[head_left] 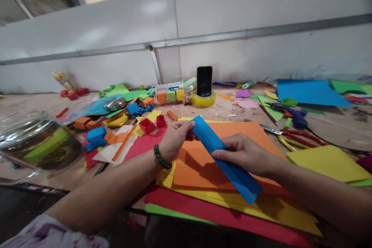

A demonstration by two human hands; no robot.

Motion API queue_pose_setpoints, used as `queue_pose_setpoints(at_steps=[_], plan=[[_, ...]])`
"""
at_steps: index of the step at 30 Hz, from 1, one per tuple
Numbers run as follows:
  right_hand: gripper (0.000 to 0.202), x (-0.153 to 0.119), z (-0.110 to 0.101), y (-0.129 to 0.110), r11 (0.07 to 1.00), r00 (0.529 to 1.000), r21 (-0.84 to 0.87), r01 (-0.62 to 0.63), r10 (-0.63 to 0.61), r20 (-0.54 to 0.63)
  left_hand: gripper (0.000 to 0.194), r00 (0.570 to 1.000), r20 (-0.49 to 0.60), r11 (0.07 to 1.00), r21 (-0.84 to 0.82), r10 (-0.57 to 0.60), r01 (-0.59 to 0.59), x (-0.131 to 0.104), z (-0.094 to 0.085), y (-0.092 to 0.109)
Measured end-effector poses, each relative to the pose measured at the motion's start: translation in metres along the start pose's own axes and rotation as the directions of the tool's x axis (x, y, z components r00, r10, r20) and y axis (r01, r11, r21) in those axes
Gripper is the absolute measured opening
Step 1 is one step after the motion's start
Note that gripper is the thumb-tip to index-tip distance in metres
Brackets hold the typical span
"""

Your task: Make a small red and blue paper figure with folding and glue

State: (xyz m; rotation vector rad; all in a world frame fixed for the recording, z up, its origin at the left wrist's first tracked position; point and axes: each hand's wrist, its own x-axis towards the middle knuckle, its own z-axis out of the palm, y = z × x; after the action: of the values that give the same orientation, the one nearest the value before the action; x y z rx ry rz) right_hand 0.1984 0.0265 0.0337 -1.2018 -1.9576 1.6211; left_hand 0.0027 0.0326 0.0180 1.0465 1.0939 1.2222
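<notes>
A folded strip of blue paper [228, 162] slants across the middle of the view, held above a stack of coloured sheets. My left hand [178, 135], with a dark green bead bracelet at its wrist, pinches the strip's upper left end. Farther down the strip, my right hand [241, 153] grips it with the thumb lying on top and the fingers behind. Creases run lengthwise along the paper. Beneath it lies an orange sheet [188, 166], over yellow paper [261, 203] and red paper [197, 209].
On the left stands a glass jug [37, 143]. A phone [204, 81] rests upright in a yellow tape roll [203, 100]. To the right lie scissors [302, 137], a blue glue gun [290, 113] and yellow sheets [331, 162]. Small folded paper boxes [147, 125] sit left of centre.
</notes>
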Motion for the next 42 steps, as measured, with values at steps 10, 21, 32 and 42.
queue_pose_setpoints(at_steps=[10, 21, 32, 42], plan=[[0.041, -0.001, -0.001, 0.009, 0.999, 0.999, 0.015, -0.031, 0.031, 0.033, 0.028, 0.991, -0.13, 0.979, -0.199, 0.02, -0.046, 0.004, -0.016, 0.014], [0.043, 0.007, 0.004, 0.016, 1.0, 0.994, -0.008, -0.014, 0.013, -0.107, 0.034, 0.989, 0.148, 1.0, 0.027, 0.002, -0.007, -0.005, -0.002, -0.004], [0.039, 0.007, 0.006, 0.011, 0.999, 0.996, -0.013, 0.032, -0.033, -0.085, 0.042, 0.963, 0.245, 0.988, 0.126, -0.113, 0.084, -0.009, 0.003, -0.006], [0.042, 0.003, 0.0, 0.005, 0.992, 0.999, 0.119, -0.037, 0.04, -0.024, 0.04, 0.993, 0.121, 1.0, 0.008, -0.012, 0.011, -0.005, -0.002, -0.002]])
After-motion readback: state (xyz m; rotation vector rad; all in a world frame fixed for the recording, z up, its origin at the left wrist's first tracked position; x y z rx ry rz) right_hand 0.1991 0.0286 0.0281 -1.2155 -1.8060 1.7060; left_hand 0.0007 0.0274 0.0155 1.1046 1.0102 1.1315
